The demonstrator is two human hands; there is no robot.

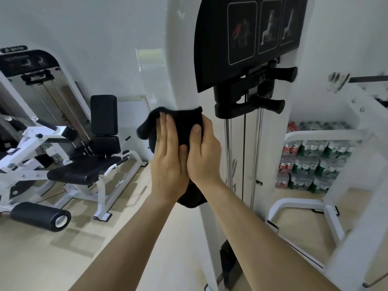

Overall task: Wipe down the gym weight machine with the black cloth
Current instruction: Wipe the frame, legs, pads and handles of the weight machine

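The gym weight machine's white upright column (182, 70) fills the centre, with a black instruction placard (241, 38) near its top. A black cloth (184, 124) is wrapped over the column's front below the placard, one end hanging under my wrists. My left hand (168, 164) presses flat on the cloth with straight fingers. My right hand (204, 156) grips the cloth at the column's right edge, thumb on the front and fingers hidden behind the edge. The two hands touch side by side.
Black knobbed handles (270, 103) and chrome guide rods (228, 154) sit just right of my hands. A white leg machine with black pads (84, 164) stands at left. Stacked packs of bottles (310, 160) and a white frame (315, 206) are at right.
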